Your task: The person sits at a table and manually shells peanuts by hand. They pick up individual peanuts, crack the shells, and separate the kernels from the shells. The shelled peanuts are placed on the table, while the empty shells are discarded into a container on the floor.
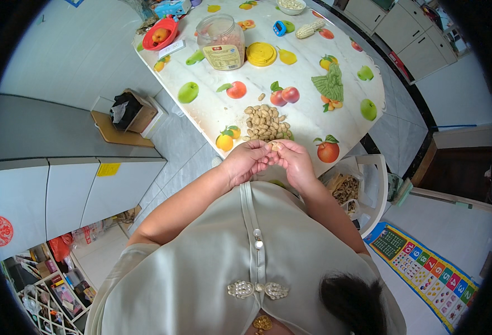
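Observation:
A peanut [274, 146] is pinched between the fingertips of my left hand [249, 161] and my right hand [295, 162], close to my body at the table's near edge. My fingers hide part of it, and whether its shell is cracked is hard to tell. Just beyond my hands lies a heap of unshelled peanuts [264, 122] on the fruit-print tablecloth [212, 113]. One loose peanut [261, 97] sits a little past the heap. Farther back stands an uncapped clear plastic jar [220, 39], partly filled with pinkish kernels, beside its yellow lid [261, 54].
A green knitted cloth [330, 83] lies right of the heap. Farther back are a corn cob [310, 29], a blue timer [279, 28], a white bowl [291, 6] and a red basket [161, 34] with fruit. At right, a white chair [380, 188] holds a bag of peanut shells [345, 188].

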`<action>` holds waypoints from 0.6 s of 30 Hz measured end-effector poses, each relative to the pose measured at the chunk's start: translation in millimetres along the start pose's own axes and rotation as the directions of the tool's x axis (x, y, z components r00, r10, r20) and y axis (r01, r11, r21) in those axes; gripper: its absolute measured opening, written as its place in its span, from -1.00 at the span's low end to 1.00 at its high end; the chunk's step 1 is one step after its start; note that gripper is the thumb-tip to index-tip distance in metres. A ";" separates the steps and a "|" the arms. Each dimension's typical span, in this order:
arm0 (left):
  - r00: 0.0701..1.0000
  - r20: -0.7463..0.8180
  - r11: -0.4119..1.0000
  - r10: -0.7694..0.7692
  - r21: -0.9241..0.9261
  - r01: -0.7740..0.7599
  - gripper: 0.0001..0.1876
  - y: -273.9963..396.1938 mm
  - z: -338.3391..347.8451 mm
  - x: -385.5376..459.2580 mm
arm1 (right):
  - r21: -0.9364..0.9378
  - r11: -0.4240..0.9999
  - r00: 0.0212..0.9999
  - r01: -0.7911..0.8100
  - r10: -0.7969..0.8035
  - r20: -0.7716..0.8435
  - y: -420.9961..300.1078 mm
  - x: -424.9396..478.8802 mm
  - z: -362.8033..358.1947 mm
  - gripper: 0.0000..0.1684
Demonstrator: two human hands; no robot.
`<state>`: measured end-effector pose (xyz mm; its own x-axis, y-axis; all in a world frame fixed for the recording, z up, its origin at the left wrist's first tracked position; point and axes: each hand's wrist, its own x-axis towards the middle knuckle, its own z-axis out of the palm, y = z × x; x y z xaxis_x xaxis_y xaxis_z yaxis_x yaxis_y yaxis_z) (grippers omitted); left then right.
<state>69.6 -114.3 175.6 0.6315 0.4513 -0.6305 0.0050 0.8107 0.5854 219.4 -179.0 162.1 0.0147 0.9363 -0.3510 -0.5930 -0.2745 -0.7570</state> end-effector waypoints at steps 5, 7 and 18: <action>1.000 -0.019 1.000 -0.015 -0.004 0.014 -0.84 1.9 4.9 -2.9 | -0.097 0.995 0.999 0.029 -0.030 -0.011 7.9 4.6 -6.0 -0.77; 1.000 -0.004 1.000 -0.020 -0.006 0.020 -0.83 3.4 8.5 -5.9 | -0.243 0.967 0.997 0.078 -0.079 0.007 7.3 6.0 -6.9 -0.78; 0.986 0.167 0.959 0.008 -0.280 0.040 -0.68 4.3 1.0 -1.7 | -0.176 0.984 0.997 -0.033 0.045 0.069 -17.8 4.3 -14.0 -0.77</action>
<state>69.3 -111.9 179.7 0.7523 0.3889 -0.5318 -0.1870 0.9001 0.3936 241.3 -173.2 166.4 -0.0680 0.9358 -0.3460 -0.4420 -0.3391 -0.8304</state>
